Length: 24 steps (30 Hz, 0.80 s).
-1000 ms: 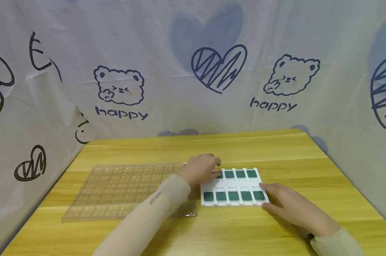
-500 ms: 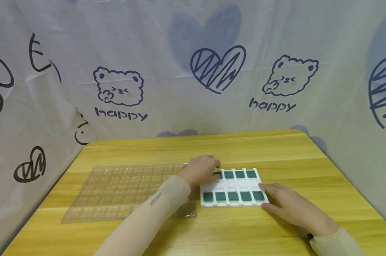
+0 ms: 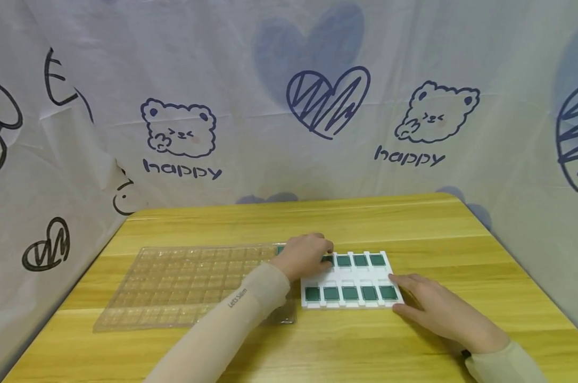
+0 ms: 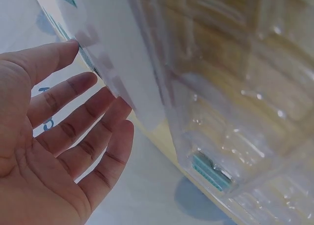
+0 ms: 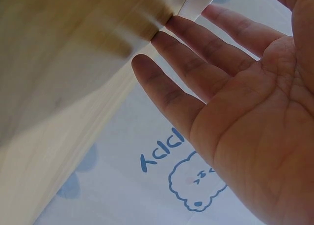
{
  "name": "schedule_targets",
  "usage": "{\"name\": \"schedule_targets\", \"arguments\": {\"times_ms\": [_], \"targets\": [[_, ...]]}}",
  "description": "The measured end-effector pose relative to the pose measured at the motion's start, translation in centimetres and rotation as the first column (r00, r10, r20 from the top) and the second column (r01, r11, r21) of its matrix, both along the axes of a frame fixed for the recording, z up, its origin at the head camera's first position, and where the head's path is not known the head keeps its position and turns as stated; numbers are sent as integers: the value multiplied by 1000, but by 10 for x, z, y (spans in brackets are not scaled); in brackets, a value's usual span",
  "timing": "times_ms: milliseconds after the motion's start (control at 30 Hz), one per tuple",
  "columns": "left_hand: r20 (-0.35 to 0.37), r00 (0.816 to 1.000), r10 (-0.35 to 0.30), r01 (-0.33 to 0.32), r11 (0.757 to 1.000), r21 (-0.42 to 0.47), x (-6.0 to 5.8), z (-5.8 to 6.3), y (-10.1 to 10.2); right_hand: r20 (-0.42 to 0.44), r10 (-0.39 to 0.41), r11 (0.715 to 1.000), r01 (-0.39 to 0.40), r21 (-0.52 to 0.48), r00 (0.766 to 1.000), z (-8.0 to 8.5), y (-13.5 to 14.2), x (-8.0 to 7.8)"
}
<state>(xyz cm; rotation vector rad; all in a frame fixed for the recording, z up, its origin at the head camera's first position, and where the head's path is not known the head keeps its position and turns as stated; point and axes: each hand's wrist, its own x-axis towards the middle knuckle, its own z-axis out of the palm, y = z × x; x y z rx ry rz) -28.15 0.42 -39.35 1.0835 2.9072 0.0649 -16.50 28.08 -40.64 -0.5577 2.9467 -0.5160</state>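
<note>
A white tray (image 3: 372,276) on the table holds two rows of thin green squares, like small chips or circuit boards. My left hand (image 3: 302,257) reaches over its far left corner, thumb at a green square (image 3: 328,260) in the far row. The left wrist view shows that thumb apart from the loosely bent fingers, nothing held between them. At the tray's right edge, my right hand (image 3: 435,308) rests its fingertips and thumb, fingers fairly straight. To the left lies a clear plastic tray (image 3: 183,282) with many compartments; one green square (image 4: 211,172) sits in its far right corner compartment.
The wooden table (image 3: 365,346) carries both trays, which lie close side by side. A white cloth (image 3: 260,159) with bear and heart drawings hangs behind the table and along its sides. My left forearm crosses over the clear tray's right part.
My left hand has shifted slightly to the right, and more of the green square in the clear tray's far right corner shows. The right hand and both trays stay in place.
</note>
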Motion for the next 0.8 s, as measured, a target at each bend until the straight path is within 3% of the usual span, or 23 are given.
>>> {"name": "schedule_targets", "arguments": {"times_ms": [800], "targets": [[-12, 1000, 24, -25, 999, -31, 0, -2, 3, 28, -28, 1000, 28, 10, 999, 0, -2, 1]]}}
